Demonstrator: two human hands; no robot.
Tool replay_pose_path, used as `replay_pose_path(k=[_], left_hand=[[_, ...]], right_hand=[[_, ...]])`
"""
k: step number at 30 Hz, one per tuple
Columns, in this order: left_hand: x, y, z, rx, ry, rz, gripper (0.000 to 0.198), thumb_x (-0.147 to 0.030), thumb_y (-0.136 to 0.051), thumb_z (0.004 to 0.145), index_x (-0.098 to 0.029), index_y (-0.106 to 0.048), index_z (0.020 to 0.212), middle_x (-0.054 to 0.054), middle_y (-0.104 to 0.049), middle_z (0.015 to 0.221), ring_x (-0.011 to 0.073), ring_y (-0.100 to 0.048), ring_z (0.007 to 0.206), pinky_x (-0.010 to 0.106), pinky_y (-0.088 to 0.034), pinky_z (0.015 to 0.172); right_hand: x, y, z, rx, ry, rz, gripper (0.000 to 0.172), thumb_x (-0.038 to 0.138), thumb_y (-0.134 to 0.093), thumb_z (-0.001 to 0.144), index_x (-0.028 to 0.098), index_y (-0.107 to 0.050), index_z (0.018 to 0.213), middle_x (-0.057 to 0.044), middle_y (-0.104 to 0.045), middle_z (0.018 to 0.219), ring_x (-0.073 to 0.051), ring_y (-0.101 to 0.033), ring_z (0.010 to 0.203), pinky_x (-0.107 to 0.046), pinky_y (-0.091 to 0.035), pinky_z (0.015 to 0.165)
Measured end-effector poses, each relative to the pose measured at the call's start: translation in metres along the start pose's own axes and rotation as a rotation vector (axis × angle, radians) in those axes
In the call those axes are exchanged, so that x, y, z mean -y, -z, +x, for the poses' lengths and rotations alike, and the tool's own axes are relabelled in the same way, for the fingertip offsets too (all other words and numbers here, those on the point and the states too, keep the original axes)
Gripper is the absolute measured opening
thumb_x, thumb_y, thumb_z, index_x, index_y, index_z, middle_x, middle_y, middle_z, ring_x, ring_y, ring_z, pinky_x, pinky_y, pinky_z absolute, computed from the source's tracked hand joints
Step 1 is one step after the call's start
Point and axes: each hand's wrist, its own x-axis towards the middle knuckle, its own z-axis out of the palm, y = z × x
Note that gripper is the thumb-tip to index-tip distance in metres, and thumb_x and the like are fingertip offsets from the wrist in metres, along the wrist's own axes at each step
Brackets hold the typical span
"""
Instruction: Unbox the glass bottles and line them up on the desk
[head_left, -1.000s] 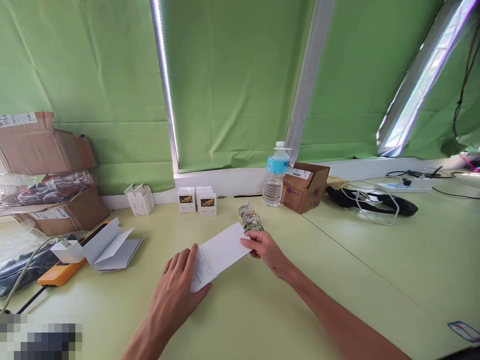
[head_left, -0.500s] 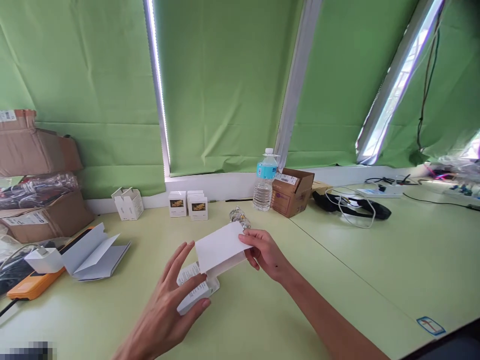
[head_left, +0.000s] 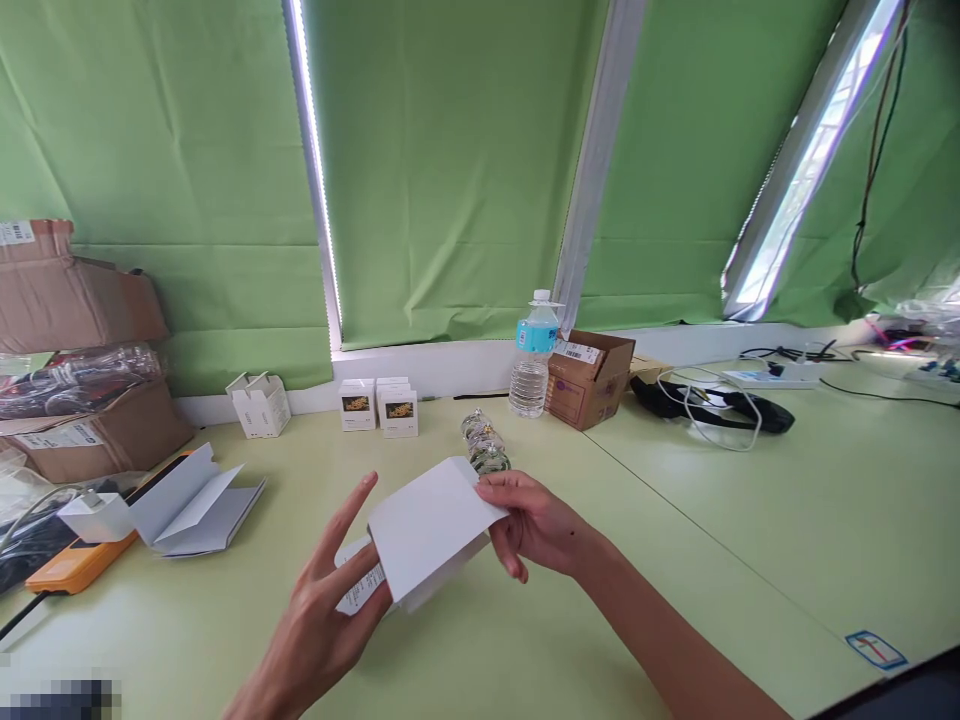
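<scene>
My right hand (head_left: 536, 520) pinches the right edge of a blank white folded carton (head_left: 435, 520) between thumb and fingers, holding it tilted above the table. My left hand (head_left: 322, 590) is at the carton's left end with its index finger stretched up and away. The other fingertips reach to the carton's edge and are partly hidden there; whether they are inside it I cannot tell. Below and behind lies a white piece with small printed text (head_left: 361, 592), mostly covered by the carton and my left hand. Several clear, shiny round objects (head_left: 484, 440) stand in a row just beyond.
Small white boxes with pictures (head_left: 400, 415), an open white box (head_left: 259, 405), a water bottle (head_left: 531, 360) and a brown box (head_left: 589, 380) line the back. Folded white cardboard (head_left: 199, 510) and an orange power strip (head_left: 79, 565) lie left. A black strap-like item (head_left: 712, 405) lies right.
My left hand's fingertips have come to the carton's left end. The carton has shifted slightly left and down, covering more of the printed piece. The view has shifted a little.
</scene>
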Motion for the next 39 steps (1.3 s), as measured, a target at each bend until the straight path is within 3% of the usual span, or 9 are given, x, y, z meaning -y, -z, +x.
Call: replay_pose_path(k=[2,5,10,14,19,24,32,39], left_hand=[[0.002,-0.002,0.002,0.006,0.100,-0.087,0.035,-0.026,-0.049,0.091,-0.029,-0.057,0.125,0.008,-0.041,0.145,0.0263,-0.048,0.127,0.034,-0.050,0.095],[0.008,-0.006,0.008,-0.037,0.364,-0.283,0.035,-0.030,-0.047,0.091,-0.028,-0.055,0.125,0.007,-0.056,0.130,0.0204,-0.059,0.110,0.029,-0.054,0.084],[0.038,0.006,0.013,-0.124,0.731,-0.559,0.050,-0.034,-0.055,0.081,-0.021,-0.052,0.129,0.005,-0.065,0.106,0.0157,-0.063,0.085,0.028,-0.052,0.075],[0.081,0.023,0.010,-0.353,0.904,-0.706,0.053,-0.029,-0.070,0.065,-0.020,-0.064,0.117,0.002,-0.065,0.089,0.0150,-0.061,0.079,0.026,-0.048,0.076],[0.126,0.036,0.001,-0.456,0.972,-0.700,0.047,-0.025,-0.068,0.062,-0.017,-0.068,0.108,0.003,-0.065,0.086,0.0174,-0.062,0.081,0.032,-0.049,0.082],[0.150,0.049,-0.008,-0.575,1.019,-0.540,0.053,-0.028,-0.068,0.059,-0.018,-0.065,0.111,-0.002,-0.057,0.076,0.0143,-0.058,0.071,0.030,-0.046,0.073],[0.161,0.080,-0.012,-0.736,0.932,-0.319,0.066,-0.040,-0.070,0.056,-0.018,-0.061,0.118,-0.007,-0.042,0.070,0.0094,-0.040,0.060,0.023,-0.028,0.055],[0.166,0.084,-0.020,-0.716,0.927,-0.169,0.065,-0.036,-0.066,0.061,-0.021,-0.059,0.124,-0.006,-0.042,0.066,0.0099,-0.038,0.057,0.023,-0.029,0.054]], right_hand=[[-0.002,-0.007,0.001,0.046,-0.027,-0.011,0.040,0.051,-0.053,0.089,0.012,-0.060,0.094,-0.013,-0.072,0.081,-0.021,-0.068,0.054,-0.025,-0.049,0.041],[-0.005,-0.016,0.003,0.070,-0.022,-0.040,0.054,0.059,-0.039,0.092,0.012,-0.061,0.105,-0.020,-0.065,0.115,-0.023,-0.070,0.068,-0.028,-0.052,0.050],[-0.011,-0.019,0.006,0.000,0.000,-0.110,0.044,0.052,-0.044,0.094,0.013,-0.063,0.102,-0.019,-0.068,0.108,-0.022,-0.069,0.074,-0.031,-0.053,0.062],[-0.010,-0.017,0.006,-0.010,0.012,-0.135,0.037,0.046,-0.048,0.094,0.012,-0.064,0.100,-0.019,-0.068,0.104,-0.022,-0.067,0.078,-0.035,-0.052,0.067],[-0.008,-0.013,0.005,-0.034,0.003,-0.150,0.033,0.042,-0.050,0.095,0.012,-0.064,0.100,-0.018,-0.068,0.103,-0.021,-0.064,0.077,-0.035,-0.050,0.068],[-0.007,-0.007,0.005,-0.094,-0.005,-0.244,0.032,0.042,-0.052,0.094,0.013,-0.065,0.101,-0.016,-0.069,0.100,-0.015,-0.057,0.068,-0.027,-0.044,0.057],[-0.006,0.000,0.005,-0.135,0.006,-0.276,0.033,0.043,-0.055,0.092,0.013,-0.065,0.101,-0.015,-0.068,0.099,-0.014,-0.053,0.067,-0.028,-0.042,0.057],[-0.004,-0.001,0.004,-0.114,0.011,-0.288,0.031,0.041,-0.055,0.092,0.013,-0.065,0.100,-0.015,-0.068,0.098,-0.015,-0.054,0.069,-0.030,-0.042,0.059]])
